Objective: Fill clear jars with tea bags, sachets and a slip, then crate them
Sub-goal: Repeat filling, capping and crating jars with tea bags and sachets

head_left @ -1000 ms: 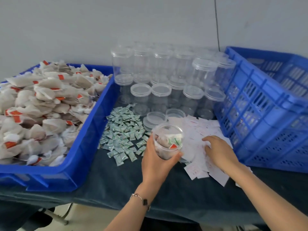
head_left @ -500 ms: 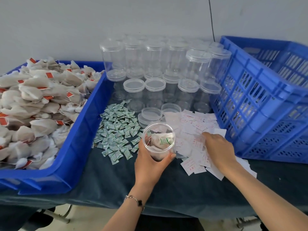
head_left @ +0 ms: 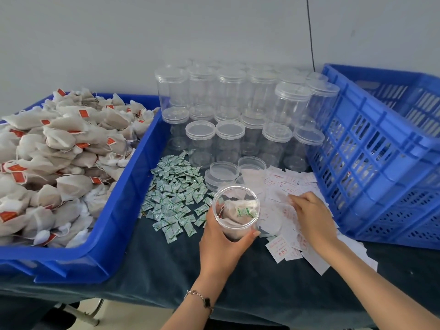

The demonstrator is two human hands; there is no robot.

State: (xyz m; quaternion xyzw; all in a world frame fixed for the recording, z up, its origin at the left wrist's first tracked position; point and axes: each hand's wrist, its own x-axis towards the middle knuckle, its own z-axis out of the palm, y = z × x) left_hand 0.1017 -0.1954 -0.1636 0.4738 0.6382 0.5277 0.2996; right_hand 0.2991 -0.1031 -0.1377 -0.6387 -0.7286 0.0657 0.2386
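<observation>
Gripping the open jar (head_left: 235,210) in my left hand (head_left: 221,246), I have my fingers curled round its far side and my thumb round the near side, its mouth tipped up toward me. Inside it lie tea bags and a green-printed sachet (head_left: 246,211) on top. My right hand (head_left: 312,217) lies palm down just beside the jar on the spread of white slips (head_left: 282,248), fingers stretched toward their middle; whether the fingertips have pinched one I cannot tell, since the back of the hand covers them.

To the left of the jar the green sachets (head_left: 175,198) lie scattered on the dark tablecloth (head_left: 154,265), touching one another in a loose heap. Beyond them is the blue tray (head_left: 114,225), piled high with tea bags (head_left: 54,158) bearing red tags. Behind the jar lie two loose lids (head_left: 223,171), and behind those stand the capped empty jars (head_left: 231,115), stacked in two tiers against the wall. The blue crate (head_left: 376,148) stands tilted on my right, its slatted wall close to my right wrist, with the slips reaching up to its foot.

The tray runs off the left edge and the crate off the right. The red printing on the slips is too small to read, and the rearmost jars blur into the wall.
</observation>
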